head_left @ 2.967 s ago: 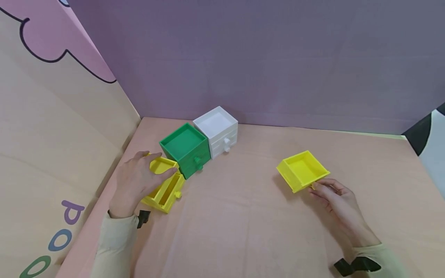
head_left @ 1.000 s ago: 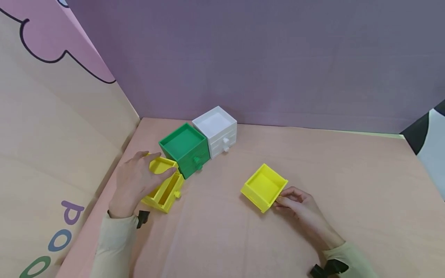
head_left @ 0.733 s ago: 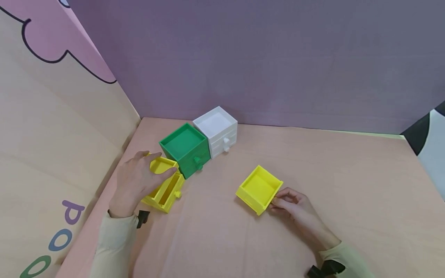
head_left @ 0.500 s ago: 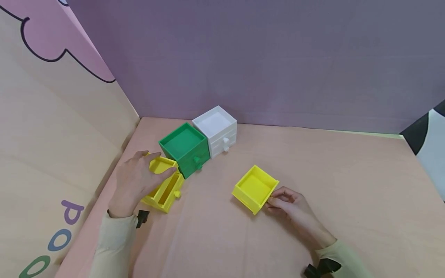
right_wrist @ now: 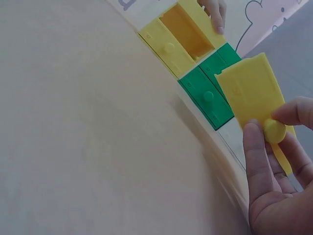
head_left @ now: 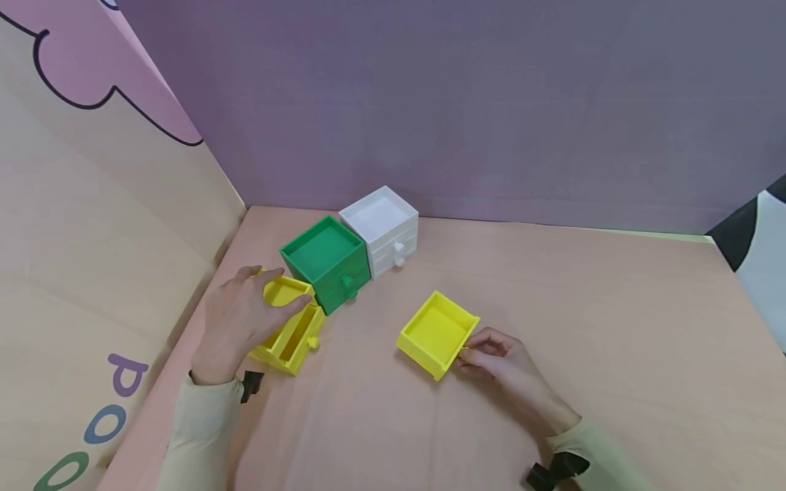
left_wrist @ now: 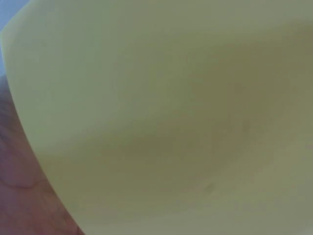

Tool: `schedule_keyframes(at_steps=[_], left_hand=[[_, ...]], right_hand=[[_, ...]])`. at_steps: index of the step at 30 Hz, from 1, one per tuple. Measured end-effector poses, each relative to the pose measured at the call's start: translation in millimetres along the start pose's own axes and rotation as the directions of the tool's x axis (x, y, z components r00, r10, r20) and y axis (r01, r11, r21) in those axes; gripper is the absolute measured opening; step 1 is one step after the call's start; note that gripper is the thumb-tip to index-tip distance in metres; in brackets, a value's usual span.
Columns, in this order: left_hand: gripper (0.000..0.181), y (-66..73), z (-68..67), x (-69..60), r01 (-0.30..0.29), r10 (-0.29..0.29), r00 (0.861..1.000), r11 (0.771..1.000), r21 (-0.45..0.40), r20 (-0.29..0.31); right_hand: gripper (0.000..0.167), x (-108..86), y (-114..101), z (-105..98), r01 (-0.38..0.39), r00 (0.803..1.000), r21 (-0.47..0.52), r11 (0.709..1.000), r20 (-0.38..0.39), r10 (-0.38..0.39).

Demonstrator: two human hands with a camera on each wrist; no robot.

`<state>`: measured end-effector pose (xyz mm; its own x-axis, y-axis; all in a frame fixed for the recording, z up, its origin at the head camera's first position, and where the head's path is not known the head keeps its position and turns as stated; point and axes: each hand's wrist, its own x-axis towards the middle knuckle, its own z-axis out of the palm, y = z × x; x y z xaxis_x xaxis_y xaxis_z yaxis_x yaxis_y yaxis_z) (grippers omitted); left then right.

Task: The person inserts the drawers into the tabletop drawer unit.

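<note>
My left hand (head_left: 236, 320) lies over a small yellow drawer cabinet (head_left: 299, 358) and grips its top, thumb on the near right side and fingers at the far side. In the right wrist view, the yellow cabinet's upper slot stands hollow above a lower drawer (right_wrist: 166, 46). Off the table, my right hand (head_left: 506, 365) pinches a yellow drawer (head_left: 437, 334) by its round knob (right_wrist: 275, 131). That drawer's inside looks bare. In the left wrist view, a blurred pale yellowish surface (left_wrist: 146, 98) covers nearly everything, with some skin at the left edge.
A green drawer cabinet (head_left: 340, 273) stands against the yellow one, and a white drawer cabinet (head_left: 393, 235) adjoins it farther back. Behind them rises a purple-grey wall (head_left: 467, 109). A printed cream panel (head_left: 117, 252) borders the pink tabletop (head_left: 381, 423) on the left.
My right hand has brought the yellow drawer leftward and nearer, closer to the yellow cabinet, turning it slightly. My left hand has stayed on the cabinet.
</note>
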<state>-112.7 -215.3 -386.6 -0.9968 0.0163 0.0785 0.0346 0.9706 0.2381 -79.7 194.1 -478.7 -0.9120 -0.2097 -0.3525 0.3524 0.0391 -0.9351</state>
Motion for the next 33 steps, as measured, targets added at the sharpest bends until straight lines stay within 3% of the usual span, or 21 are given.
schedule_keyframes(at_steps=[24, 33], left_hand=[[0.073, 1.0, 1.5, 1.3, 0.006, -0.006, 1.000, 1.000, 0.005, -0.006], [0.074, 0.5, 1.2, 0.9, 0.013, -0.013, 1.000, 1.000, 0.007, 0.001]], right_hand=[[0.012, 11.3, 4, 32, 0.047, 0.994, 0.048, 0.998, 0.097, -0.051], [0.021, 16.3, 5, 46, 0.067, 0.986, 0.020, 0.998, 0.153, -0.069]])
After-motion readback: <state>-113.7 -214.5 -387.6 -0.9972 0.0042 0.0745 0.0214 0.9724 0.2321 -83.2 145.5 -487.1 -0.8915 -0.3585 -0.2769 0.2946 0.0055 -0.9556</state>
